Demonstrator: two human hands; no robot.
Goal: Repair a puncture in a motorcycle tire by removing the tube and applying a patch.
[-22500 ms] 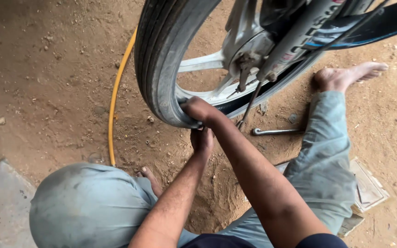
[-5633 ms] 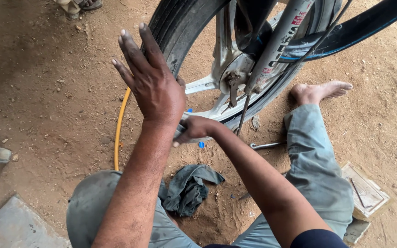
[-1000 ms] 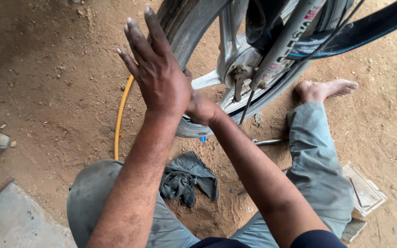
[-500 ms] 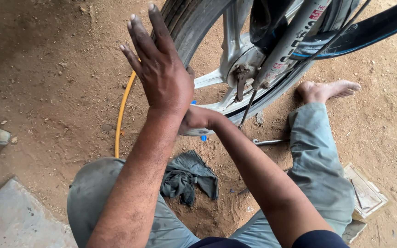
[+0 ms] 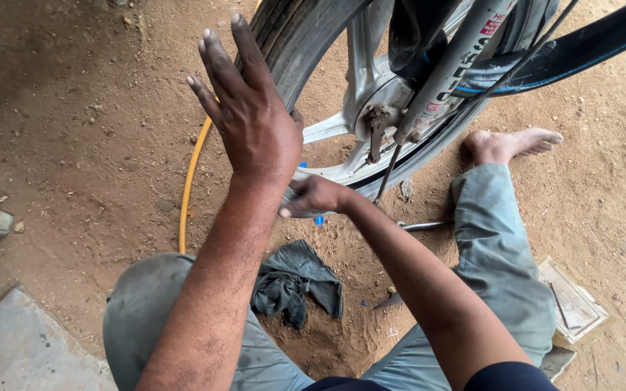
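Here the left hand (image 5: 251, 123) is lying flat against the tyre (image 5: 295, 43), fingers spread, gripping nothing, apparently steadying the wheel. The right hand (image 5: 313, 197) is reaching under it to the lower rim (image 5: 342, 172), fingers pinched together near a small blue piece (image 5: 319, 219); whether they are clamping it I cannot tell. A grey rag (image 5: 291, 281) is lying on the dirt ground (image 5: 74, 145) between the legs, and a yellow hose (image 5: 186, 188) is running left of the tyre, leaving open dirt towards the left edge.

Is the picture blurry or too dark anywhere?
Head view: even, soft daylight, no glare; the left hand, tyre and dirt ground look sharp; the top left corner lies in dim shadow; the right hand sits shaded beneath the left forearm.
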